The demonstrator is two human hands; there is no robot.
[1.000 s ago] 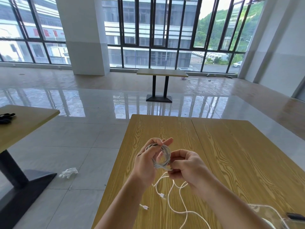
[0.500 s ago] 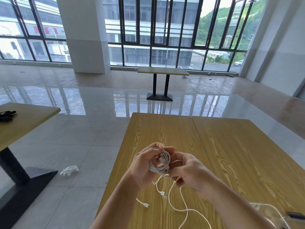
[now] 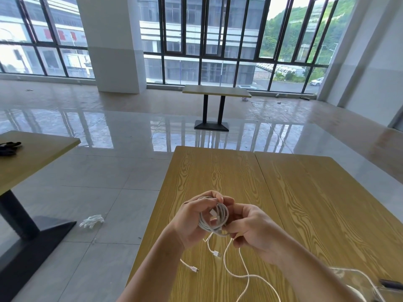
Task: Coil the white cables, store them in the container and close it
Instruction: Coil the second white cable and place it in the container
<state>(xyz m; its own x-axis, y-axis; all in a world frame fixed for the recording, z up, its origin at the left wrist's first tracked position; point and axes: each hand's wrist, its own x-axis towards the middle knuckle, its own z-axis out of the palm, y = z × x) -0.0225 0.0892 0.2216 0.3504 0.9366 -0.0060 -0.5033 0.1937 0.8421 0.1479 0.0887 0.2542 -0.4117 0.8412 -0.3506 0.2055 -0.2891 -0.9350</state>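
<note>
Above the near part of the wooden table (image 3: 305, 192), my left hand (image 3: 194, 221) grips a small coil of white cable (image 3: 214, 219). My right hand (image 3: 253, 232) pinches the cable just below the coil. From there a loose white strand (image 3: 235, 273) trails down across the table, with a USB plug (image 3: 217, 254) hanging under the coil. Another white plug end (image 3: 193, 268) lies on the table beside my left forearm. At the bottom right corner sits a clear plastic container (image 3: 357, 282), partly cut off by the frame edge.
A second wooden table (image 3: 39, 158) stands to the left with a black object (image 3: 8, 147) on it. A white bundle (image 3: 91, 221) lies on the tiled floor. A third table (image 3: 216, 92) stands further back near the windows.
Both hands have sunk lower toward me while the coil has stayed between them. Less loose cable lies on the table than a second ago.
</note>
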